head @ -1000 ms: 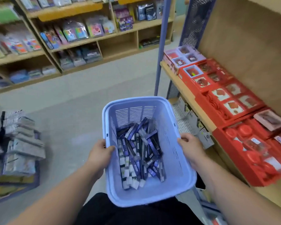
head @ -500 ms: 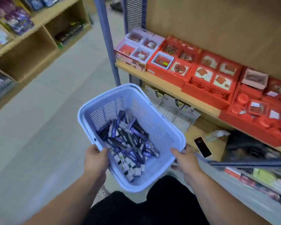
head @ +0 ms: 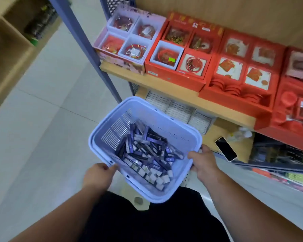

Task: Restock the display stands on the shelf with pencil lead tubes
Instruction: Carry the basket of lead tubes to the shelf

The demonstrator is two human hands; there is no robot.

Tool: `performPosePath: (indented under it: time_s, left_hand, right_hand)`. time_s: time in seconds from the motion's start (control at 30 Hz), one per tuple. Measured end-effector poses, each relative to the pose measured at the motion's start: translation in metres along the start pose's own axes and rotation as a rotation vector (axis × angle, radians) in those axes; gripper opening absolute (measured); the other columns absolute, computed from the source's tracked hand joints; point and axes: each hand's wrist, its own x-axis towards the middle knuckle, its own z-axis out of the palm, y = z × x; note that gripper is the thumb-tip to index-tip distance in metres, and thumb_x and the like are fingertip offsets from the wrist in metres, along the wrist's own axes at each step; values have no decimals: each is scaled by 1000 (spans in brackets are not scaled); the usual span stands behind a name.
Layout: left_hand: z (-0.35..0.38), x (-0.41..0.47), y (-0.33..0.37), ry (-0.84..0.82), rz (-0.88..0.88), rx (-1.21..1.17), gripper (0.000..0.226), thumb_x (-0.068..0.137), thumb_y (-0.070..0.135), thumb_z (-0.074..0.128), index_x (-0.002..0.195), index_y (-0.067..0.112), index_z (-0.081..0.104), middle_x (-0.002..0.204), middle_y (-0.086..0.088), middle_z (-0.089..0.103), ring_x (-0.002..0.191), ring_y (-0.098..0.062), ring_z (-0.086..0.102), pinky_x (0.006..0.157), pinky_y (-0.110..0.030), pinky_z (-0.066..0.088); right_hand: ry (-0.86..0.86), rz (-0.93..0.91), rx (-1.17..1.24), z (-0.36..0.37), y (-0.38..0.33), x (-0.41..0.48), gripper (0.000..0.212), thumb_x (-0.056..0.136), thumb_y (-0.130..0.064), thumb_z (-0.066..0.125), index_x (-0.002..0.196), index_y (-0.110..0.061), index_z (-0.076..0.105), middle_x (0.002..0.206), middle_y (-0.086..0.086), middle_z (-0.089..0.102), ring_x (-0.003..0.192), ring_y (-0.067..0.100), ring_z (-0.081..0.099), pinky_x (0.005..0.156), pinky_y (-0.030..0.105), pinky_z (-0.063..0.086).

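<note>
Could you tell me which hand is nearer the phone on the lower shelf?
Right: the right hand holds the basket beside the phone; the left hand holds its opposite rim.

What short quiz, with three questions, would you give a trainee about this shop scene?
1. True or false: the left hand and the right hand both hold the blue basket by its rim.
2. Where does the smartphone lie? A: in the basket. B: on the lower shelf. C: on the floor.
3. What fills the basket?
Key: 1 true; 2 B; 3 pencil lead tubes, in a loose heap.
</note>
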Motion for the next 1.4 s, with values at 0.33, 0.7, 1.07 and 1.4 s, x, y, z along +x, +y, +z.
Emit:
performPosePath:
  time_s: [0.33, 0.7, 1.07, 1.4]
  left_hand:
    - [9, 258, 33, -29, 361, 321, 64, 89, 48, 66, 139, 13, 47, 134, -19, 57, 117, -39, 57, 97, -45, 46]
    - [137, 391, 36, -362, 231, 141, 29, 102, 38, 46, 105, 14, 62, 95, -15, 64, 88, -35, 63, 75, -54, 60]
    - [201, 461, 32, -499, 377, 418, 31, 102, 21, 52, 75, 6, 51, 61, -12, 59, 53, -25, 60, 59, -42, 58]
    - [241, 449, 26, -298, 338, 370, 18, 103, 16, 46, 99, 4, 59, 94, -20, 66, 77, -36, 67, 75, -48, 60]
  right_hand:
    - [153, -16, -173, 53, 58, 94, 32, 80, -5, 71, 107, -21, 67, 96, 17, 70, 78, 37, 68, 64, 42, 50]
    - [99, 30, -202, 68, 128, 245, 36, 88, 4, 67, 116, -18, 67, 88, 12, 73, 70, 27, 69, 46, 26, 49]
    - [20, -42, -419, 77, 163, 366, 36, 85, 5, 68, 112, -18, 67, 89, 13, 72, 76, 36, 70, 66, 48, 60]
    - [115, -215, -517, 87, 190, 406, 31, 86, -4, 63, 116, -6, 67, 106, 21, 70, 94, 40, 68, 78, 50, 58]
